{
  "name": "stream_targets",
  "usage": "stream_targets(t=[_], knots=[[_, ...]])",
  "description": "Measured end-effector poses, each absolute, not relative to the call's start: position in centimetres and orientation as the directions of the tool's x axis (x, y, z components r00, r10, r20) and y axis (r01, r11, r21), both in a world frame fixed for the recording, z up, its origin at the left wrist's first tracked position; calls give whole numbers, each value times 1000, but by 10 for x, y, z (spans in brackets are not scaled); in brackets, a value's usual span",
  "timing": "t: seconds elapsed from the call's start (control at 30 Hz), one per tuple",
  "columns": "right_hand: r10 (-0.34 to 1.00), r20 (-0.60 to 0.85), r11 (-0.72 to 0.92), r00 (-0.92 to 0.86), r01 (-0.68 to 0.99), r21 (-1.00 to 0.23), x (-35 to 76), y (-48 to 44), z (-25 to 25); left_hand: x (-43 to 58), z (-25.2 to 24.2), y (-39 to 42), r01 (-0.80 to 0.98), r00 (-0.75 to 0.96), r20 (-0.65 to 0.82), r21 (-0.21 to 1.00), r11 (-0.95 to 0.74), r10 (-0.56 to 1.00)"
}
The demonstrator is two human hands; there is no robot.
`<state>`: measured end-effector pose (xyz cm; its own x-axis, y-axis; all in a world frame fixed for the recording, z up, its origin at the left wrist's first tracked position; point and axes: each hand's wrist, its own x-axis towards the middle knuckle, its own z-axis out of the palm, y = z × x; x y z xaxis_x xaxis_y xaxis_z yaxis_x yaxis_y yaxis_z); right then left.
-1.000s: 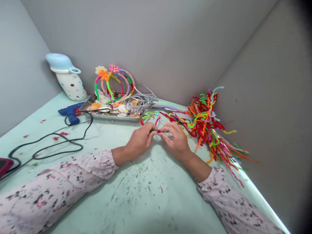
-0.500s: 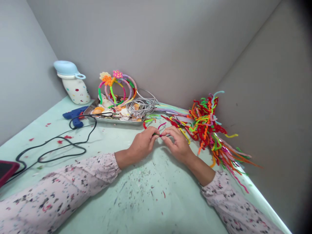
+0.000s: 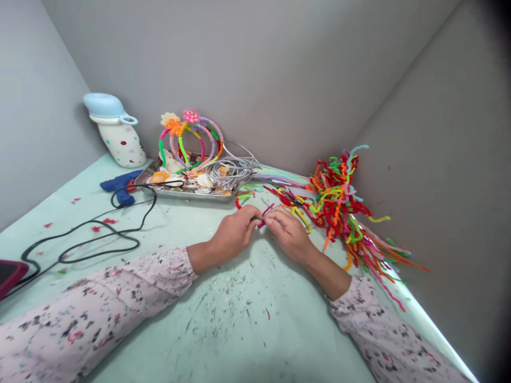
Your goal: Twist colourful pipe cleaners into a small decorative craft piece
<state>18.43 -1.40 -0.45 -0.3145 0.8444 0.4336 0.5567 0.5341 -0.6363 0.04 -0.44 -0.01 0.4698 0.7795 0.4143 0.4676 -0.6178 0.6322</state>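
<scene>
Head: both hands [image 3: 236, 235] pinch magenta strand [image 3: 261, 224], well inside table edge [image 3: 428, 319].

Soft, fairly even light covers my bench [image 3: 303, 330], glaring white along its right edge, while the grey wall [image 3: 247, 69] looks dimmer. Faint shadows lie beneath my fingers [image 3: 250, 214], slightly blurred; my view blackens at the far right.
</scene>
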Motion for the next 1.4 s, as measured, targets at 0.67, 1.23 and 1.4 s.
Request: stream_targets(t=[0.67,1.23,1.4], knots=[[840,466,540,-280,522,-660,183,-16,-4,1,1,-3,398,481,432,668,-629,763],[786,570,588,-240,576,-568,180,-17,-4,0,2,-2,366,457,445,695,-619,770],[705,667,633,-243,639,-436,181,-18,-4,1,3,-3,342,443,485,686,-642,754]])
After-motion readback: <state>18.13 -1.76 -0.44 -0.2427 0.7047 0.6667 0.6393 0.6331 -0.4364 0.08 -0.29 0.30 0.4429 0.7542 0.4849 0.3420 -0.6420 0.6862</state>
